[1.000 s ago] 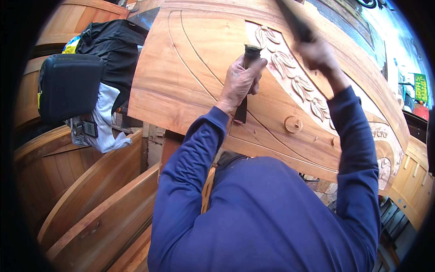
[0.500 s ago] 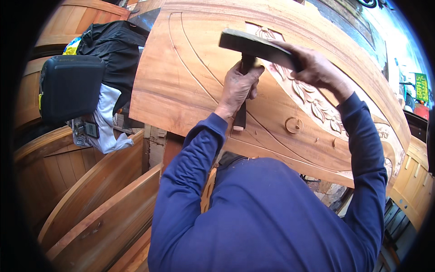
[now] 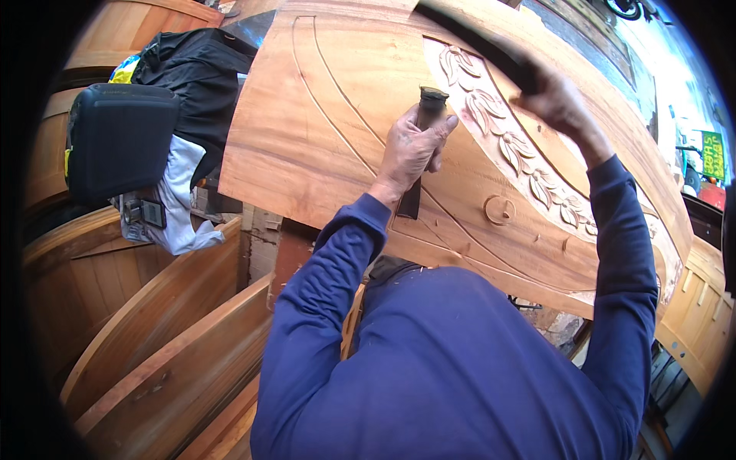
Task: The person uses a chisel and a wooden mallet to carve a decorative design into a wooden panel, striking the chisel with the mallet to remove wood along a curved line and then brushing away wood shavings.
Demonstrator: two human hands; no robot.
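Observation:
My left hand [image 3: 406, 157] is wrapped round the handle of a chisel [image 3: 410, 203]. Its blackened, frayed butt end sticks up above my thumb, and the dark blade points down to the near part of a wooden panel [image 3: 284, 146]. Up and to the right, my right hand [image 3: 563, 107] grips a dark, bar-shaped mallet [image 3: 479, 46], raised over the panel's far side and apart from the chisel. Both are slightly blurred. Carved leaves [image 3: 515, 152] run along a recessed band in the panel. Thin grooves curve across its left part.
A curled wood shaving [image 3: 500, 210] and small chips lie on the panel. To the left are a black case [image 3: 123, 142], a black cloth [image 3: 203, 84] and a white cloth [image 3: 184, 195]. Curved wooden boards [image 3: 161, 307] stand at lower left. A wooden door [image 3: 709, 307] is at right.
The mallet has lifted off the chisel's butt end and swung up and to the right with my right hand. My left hand and the chisel have shifted slightly; the chisel's top now shows.

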